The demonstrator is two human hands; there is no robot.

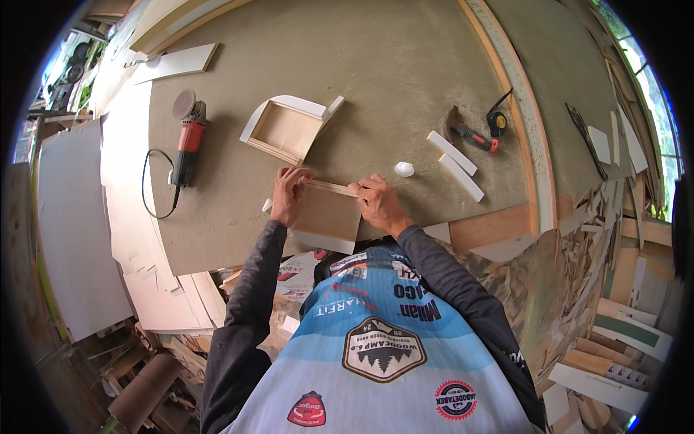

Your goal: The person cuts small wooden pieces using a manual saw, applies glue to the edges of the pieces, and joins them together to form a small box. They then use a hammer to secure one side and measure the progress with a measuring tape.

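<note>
A small shallow wooden box (329, 217) with a white near side lies at the near edge of the workbench. My left hand (289, 194) grips its far left corner, fingers closed over a narrow wooden strip (332, 188) along the far side. At the far right corner my right hand (382, 205) holds the same side, thumb and fingers pressed together. Just beyond stands a second wooden box (285, 129) with white outer sides, one curved at the corner. A small white tip (267, 205) shows beside my left hand; the rest of it is hidden.
An angle grinder (189, 141) with a looped cord lies at the left. To the right are a small white object (404, 168), two white strips (457, 165), a hammer (473, 136) and a tape measure (497, 121). A long pale-edged board (524, 130) crosses the bench's right side.
</note>
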